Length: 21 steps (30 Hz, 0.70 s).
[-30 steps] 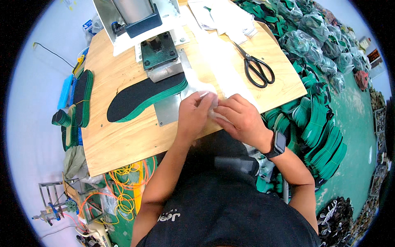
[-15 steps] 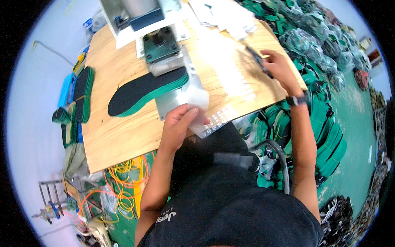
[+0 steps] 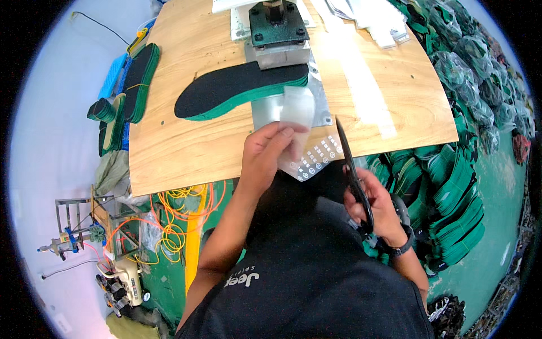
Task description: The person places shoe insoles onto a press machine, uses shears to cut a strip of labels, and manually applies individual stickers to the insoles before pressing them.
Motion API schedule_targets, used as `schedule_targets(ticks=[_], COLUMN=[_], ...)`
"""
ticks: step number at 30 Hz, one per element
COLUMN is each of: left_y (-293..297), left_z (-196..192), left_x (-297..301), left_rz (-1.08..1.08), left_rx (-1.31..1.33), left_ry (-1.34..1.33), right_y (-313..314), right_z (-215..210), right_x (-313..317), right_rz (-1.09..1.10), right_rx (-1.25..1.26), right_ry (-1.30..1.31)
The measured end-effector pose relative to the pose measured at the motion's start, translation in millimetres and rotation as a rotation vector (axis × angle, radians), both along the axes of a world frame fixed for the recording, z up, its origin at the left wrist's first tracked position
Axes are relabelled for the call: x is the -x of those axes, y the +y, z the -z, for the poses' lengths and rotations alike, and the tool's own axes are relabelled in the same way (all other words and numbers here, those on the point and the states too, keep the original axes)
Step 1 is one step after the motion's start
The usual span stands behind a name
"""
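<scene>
My left hand pinches a curled translucent plastic sheet over the table's near edge. Rows of small white printed marks run along the sheet's lower right part. Black scissors are gripped in my right hand, to the right of the sheet and in front of my body. Their blades point up and away from me and look together; a gap separates them from the printed corner. Beyond my left hand, a stack of black-topped green insoles lies with its right end beneath the metal block of a press.
The wooden table carries a metal plate under the press and white sheets at the far right. More insoles stand off its left edge. Green insole bundles and clear bags crowd the right. Orange and yellow hoses lie on the floor.
My right hand has come from the table's right side toward my body, bringing the scissors near the sheet. My left hand keeps its hold on the sheet. The whole view has shifted.
</scene>
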<state>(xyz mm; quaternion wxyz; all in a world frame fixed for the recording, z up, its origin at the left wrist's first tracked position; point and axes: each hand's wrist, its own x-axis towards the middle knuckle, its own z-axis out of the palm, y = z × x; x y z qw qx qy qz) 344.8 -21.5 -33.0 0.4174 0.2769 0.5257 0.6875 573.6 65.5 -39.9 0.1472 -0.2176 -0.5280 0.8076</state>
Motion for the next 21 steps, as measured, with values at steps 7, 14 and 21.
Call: schedule_targets(ticks=[7,14,21], left_y=[-5.1,-17.0,-10.4], left_z=[-7.4,-1.8,-5.2], left_x=[-14.7,-9.9,-0.9], left_rz=[0.387,0.351,0.182], left_rx=[0.015,0.139,0.089], left_ry=[0.022,0.063,0.006], right_y=[6.2,17.4,12.4], right_z=[-26.3,-41.3,-13.4], right_x=[68.2,77.6,4.1], right_rz=[0.434,0.695,0.109], right_rx=[0.014,-0.151,-0.147], right_ry=[0.089,0.164,-0.078])
